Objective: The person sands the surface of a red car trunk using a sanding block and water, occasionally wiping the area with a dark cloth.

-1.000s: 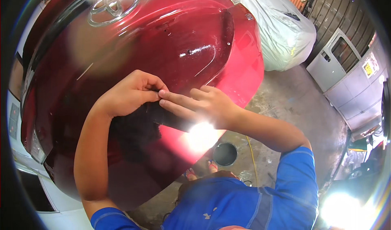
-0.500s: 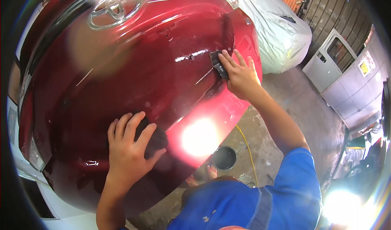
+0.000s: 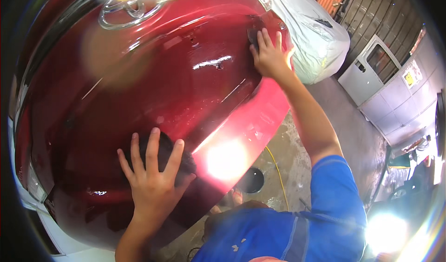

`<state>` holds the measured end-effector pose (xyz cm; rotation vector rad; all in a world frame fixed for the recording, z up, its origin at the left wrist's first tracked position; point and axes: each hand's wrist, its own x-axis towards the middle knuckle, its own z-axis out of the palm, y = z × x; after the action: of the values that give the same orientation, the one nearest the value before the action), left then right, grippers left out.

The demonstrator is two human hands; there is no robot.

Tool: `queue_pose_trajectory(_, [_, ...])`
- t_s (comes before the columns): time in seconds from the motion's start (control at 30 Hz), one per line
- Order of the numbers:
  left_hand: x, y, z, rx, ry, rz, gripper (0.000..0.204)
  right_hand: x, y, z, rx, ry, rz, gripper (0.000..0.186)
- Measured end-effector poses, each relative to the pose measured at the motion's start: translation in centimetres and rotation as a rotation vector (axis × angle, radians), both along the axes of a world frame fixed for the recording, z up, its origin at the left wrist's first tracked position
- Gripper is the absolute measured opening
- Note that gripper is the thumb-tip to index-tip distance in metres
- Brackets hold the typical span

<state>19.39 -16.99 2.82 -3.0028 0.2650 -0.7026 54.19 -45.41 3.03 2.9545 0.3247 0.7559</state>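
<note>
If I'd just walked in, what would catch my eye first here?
Probably the glossy red car filling the left and middle, with a blinding white glare low on its near edge. Next, two bare hands on it: the left hand spread low, the right hand farther up with a small dark sheet at its fingertips. A wrinkled pale cover bulges at upper right.

Pale draped cover [image 3: 318, 43], grey vehicle door [image 3: 357, 84], yellow cable [image 3: 279, 172] on floor [image 3: 341, 106]

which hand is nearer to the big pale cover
Right. The right hand is just left of the pale cover, over the red bodywork; the left hand is much farther left and lower in view.
</note>
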Motion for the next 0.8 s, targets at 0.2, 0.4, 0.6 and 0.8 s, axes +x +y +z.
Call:
queue_pose_trajectory(0.2, [-1.8,1.1,-0.6,0.114,-0.032,0.065,0.089,-7.1,2.3,-2.4,-0.079,0.114,0.183,0.070])
queue_pose_trajectory(0.4, [-0.1,0.3,-2.5,0.173,-0.196,0.044,0.067,-1.9,0.7,0.4,0.033,0.090,0.089,0.071])
queue_pose_trajectory(0.6, [0.2,-0.4,-2.2,0.174,-0.282,0.078,0.035,-0.7,-0.8,0.6,-0.014,0.109,0.082,0.071])
queue_pose_trajectory(0.8, [-1.3,0.5,-2.8,0.173,-0.305,0.135,0.032,-6.6,0.5,-2.4,-0.108,0.022,0.324,0.064])
